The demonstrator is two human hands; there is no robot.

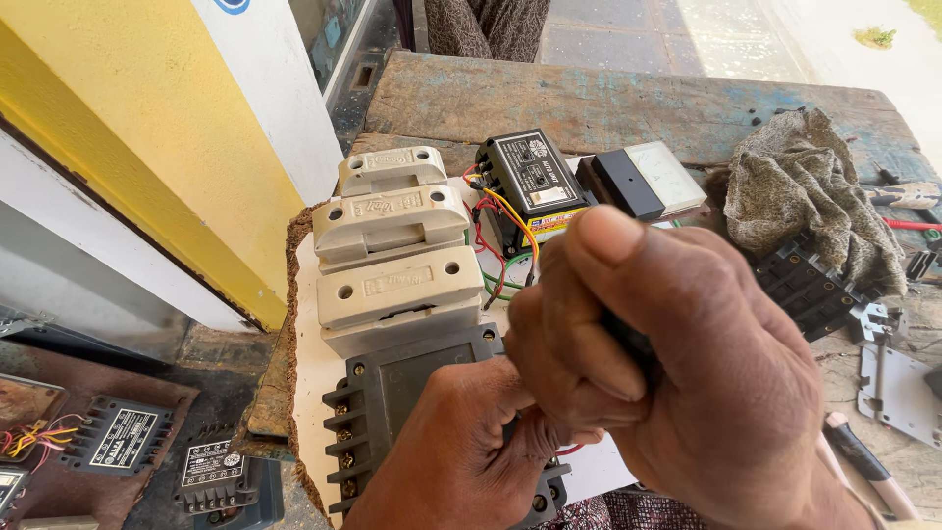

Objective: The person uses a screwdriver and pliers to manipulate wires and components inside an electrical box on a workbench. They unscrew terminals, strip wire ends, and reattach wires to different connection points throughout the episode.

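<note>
My right hand [677,353] is closed around a dark object, mostly hidden in my fist, close to the camera. My left hand [461,456] rests on a dark grey terminal block [392,393] with brass screws along its left side, at the near end of a white board [314,363]. Behind the block stand three cream-coloured fuse carriers [392,231]. A black box with red, yellow and green wires [530,182] sits farther back. What my right hand grips cannot be made out.
A panel meter [648,177] lies beside the black box. A crumpled grey rag [805,191] and a black finned part [810,285] sit at the right on the worn wooden bench. Metal brackets lie at far right. Small black modules [123,437] lie lower left. A yellow wall stands left.
</note>
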